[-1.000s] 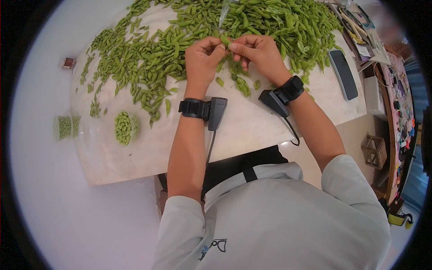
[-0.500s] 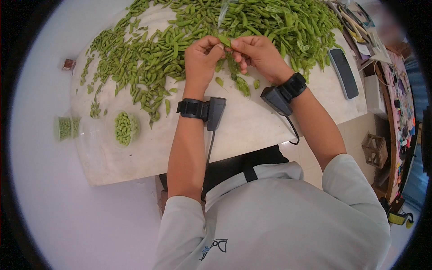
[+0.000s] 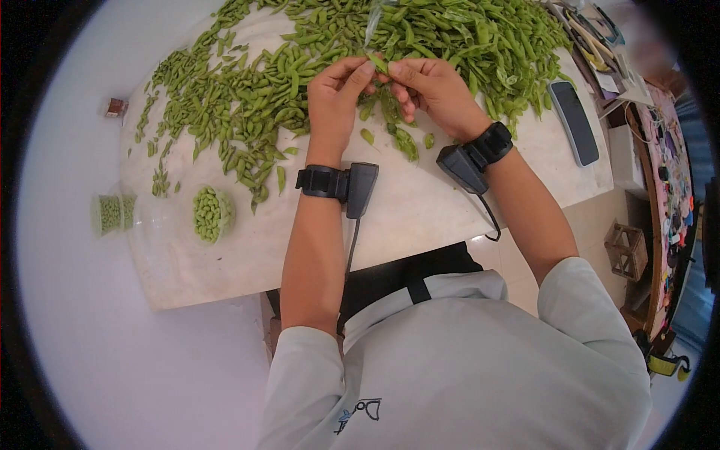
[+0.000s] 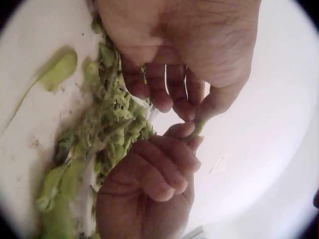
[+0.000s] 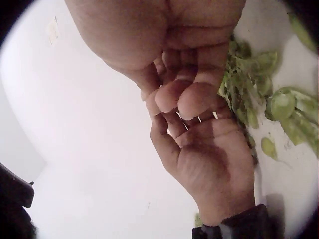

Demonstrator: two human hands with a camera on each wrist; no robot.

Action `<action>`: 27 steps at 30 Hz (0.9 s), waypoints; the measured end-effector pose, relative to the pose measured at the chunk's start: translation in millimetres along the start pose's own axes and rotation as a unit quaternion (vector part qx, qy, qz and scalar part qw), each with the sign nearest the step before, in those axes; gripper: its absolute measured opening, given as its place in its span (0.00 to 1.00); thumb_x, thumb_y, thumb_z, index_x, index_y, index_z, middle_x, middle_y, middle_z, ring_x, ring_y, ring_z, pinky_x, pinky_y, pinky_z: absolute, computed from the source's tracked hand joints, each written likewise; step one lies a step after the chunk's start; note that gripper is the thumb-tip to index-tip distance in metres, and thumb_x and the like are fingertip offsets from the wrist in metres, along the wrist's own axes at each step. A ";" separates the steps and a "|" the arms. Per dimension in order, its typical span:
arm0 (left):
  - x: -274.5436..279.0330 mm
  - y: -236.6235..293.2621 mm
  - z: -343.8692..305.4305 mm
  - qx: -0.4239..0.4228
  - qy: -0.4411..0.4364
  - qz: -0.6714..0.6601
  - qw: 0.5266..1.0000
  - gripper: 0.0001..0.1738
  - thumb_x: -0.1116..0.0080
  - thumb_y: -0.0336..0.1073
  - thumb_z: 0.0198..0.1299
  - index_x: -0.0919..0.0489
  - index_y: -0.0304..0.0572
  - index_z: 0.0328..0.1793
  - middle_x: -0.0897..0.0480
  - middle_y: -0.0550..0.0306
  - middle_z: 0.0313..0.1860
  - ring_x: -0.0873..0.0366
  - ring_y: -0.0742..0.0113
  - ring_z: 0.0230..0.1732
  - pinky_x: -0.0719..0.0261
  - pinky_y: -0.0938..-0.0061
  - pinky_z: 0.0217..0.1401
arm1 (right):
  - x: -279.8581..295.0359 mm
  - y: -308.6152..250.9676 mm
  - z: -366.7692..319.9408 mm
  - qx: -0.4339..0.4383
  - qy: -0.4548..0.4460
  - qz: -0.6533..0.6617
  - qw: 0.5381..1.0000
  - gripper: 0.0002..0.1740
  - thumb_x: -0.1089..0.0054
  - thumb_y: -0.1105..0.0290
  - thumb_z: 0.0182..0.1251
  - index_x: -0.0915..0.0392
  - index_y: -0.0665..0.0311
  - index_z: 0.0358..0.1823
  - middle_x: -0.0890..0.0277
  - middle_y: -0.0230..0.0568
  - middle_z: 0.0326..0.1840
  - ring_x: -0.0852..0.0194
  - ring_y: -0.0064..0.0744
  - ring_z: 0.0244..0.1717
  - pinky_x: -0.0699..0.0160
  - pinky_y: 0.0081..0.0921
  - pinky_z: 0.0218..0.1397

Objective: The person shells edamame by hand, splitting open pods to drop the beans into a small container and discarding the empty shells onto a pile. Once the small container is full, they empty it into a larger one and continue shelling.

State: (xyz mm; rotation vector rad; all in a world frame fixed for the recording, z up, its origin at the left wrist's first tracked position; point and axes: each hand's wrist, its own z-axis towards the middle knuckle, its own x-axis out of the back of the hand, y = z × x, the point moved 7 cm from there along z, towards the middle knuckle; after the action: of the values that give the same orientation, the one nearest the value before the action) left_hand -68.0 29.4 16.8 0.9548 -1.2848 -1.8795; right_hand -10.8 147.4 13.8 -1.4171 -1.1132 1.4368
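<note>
In the head view a green soybean pod [image 3: 377, 64] spans the fingertips of both hands, above the near edge of the pod heap. The left hand [image 3: 332, 105] pinches one end between thumb and forefinger. At the other end, the right hand [image 3: 442, 94] grips it with thumb and fingertips, its remaining fingers curled below. A short green piece of the pod [image 4: 198, 128] shows between the fingertips in the left wrist view; the rest is covered by fingers. Fingers hide the pod in the right wrist view.
Loose soybean pods [image 3: 255, 97] spread over the table [image 3: 300, 247], with a denser heap [image 3: 480, 45] at the back right. Shelled beans [image 3: 210, 214] fill a clear cup at the left, near another bean container [image 3: 111, 213]. A phone [image 3: 572, 124] lies at the right.
Both hands stay over the same spot with the pod between them. The left thumb has shifted up along the pod, and the fingertips have changed their hold slightly.
</note>
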 end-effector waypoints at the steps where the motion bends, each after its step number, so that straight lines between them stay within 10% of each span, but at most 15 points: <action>1: 1.3 -1.8 0.1 0.001 0.002 -0.005 1.000 0.11 0.46 0.33 0.62 0.21 0.31 0.43 0.19 0.55 0.33 0.27 0.73 0.32 0.30 0.80 0.38 | -0.6 0.7 0.3 -0.001 -0.004 0.001 1.000 0.16 0.48 0.60 0.69 0.23 0.68 0.35 0.29 0.28 0.20 0.31 0.19 0.16 0.30 0.15 0.21; 27: 4.4 -4.9 0.5 -0.007 -0.017 -0.048 0.999 0.11 0.46 0.32 0.61 0.22 0.30 0.44 0.19 0.52 0.39 0.22 0.68 0.36 0.28 0.77 0.40 | -3.9 0.1 -1.4 -0.010 -0.011 0.013 1.000 0.15 0.47 0.60 0.68 0.24 0.66 0.33 0.28 0.27 0.20 0.32 0.17 0.15 0.31 0.13 0.21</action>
State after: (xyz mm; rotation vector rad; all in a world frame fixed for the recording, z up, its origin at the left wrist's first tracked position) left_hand -71.3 27.4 11.4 0.9967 -1.2639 -1.9845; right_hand -9.3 143.7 14.9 -1.4369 -1.1289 1.4657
